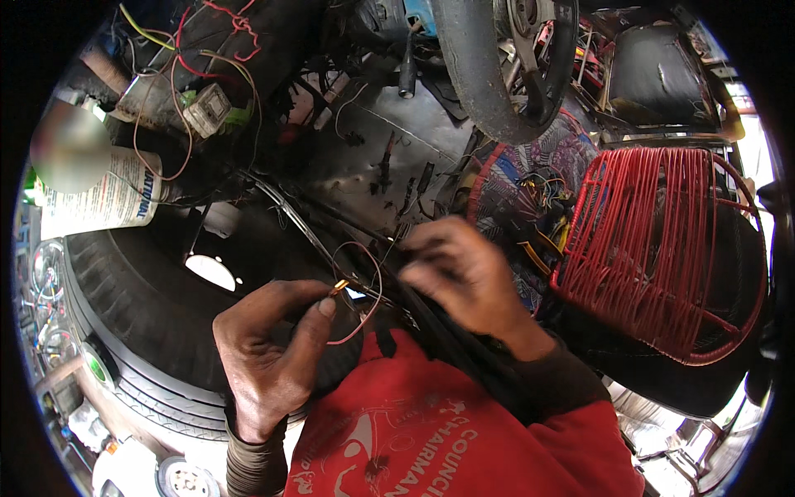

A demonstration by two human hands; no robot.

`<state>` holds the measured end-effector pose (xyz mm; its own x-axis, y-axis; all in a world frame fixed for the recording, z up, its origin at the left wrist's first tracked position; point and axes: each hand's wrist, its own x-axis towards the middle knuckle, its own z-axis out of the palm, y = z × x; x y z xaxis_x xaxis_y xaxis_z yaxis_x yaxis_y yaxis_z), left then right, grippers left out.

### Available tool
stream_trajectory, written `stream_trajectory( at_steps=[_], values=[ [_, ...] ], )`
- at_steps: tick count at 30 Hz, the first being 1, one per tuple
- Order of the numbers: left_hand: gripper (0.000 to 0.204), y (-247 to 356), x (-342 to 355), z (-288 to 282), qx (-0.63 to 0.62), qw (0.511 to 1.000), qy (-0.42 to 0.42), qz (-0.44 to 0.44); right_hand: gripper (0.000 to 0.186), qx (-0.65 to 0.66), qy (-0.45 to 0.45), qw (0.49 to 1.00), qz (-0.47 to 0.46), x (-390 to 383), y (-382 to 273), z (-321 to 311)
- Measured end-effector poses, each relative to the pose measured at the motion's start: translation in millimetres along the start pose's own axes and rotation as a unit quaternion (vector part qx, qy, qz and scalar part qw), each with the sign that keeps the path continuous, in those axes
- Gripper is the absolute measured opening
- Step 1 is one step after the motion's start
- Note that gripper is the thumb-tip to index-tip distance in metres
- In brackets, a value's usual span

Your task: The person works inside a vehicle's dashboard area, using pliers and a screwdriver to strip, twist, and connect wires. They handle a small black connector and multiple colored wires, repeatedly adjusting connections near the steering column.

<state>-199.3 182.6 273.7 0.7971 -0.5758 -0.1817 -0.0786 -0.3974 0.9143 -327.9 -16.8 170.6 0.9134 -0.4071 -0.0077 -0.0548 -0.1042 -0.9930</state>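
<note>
My left hand (277, 344) is closed in a pinch, with a small brass-coloured terminal (339, 287) between thumb and fingertips. A thin pinkish wire (380, 286) loops beside the terminal, between my two hands. Just right of that loop is my right hand (468, 282), its fingers curled and smeared by motion. Whether it grips a wire end cannot be made out. Dark cables (294, 219) run underneath, over the edge of a large black tyre (149, 306).
At right stands a red corded chair (646, 248), near yellow-handled pliers (538, 255) on patterned cloth (517, 178). A steering wheel (472, 74) hangs overhead. Loose wires (180, 62) and a white tub (124, 195) are at upper left. Scraps lie on a metal sheet (389, 124).
</note>
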Motion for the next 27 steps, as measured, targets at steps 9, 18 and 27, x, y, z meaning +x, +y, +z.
stream_trajectory(
  at_steps=[9, 18, 27],
  values=[
    [0.014, 2, 2, -6, -0.144, 0.986, 0.037, -0.081, 0.051, -0.714, -0.004, 0.693, 0.099, -80, 135, -172],
    [0.011, -8, 5, -33, -0.32, 0.944, 0.019, -0.081, 0.042, -0.501, 0.065, 0.862, 0.05, -66, 100, -142],
    [0.014, -13, 4, -32, -0.352, 0.934, 0.007, -0.054, 0.035, -0.321, -0.078, 0.938, -0.104, -12, -19, -33]
  ],
)
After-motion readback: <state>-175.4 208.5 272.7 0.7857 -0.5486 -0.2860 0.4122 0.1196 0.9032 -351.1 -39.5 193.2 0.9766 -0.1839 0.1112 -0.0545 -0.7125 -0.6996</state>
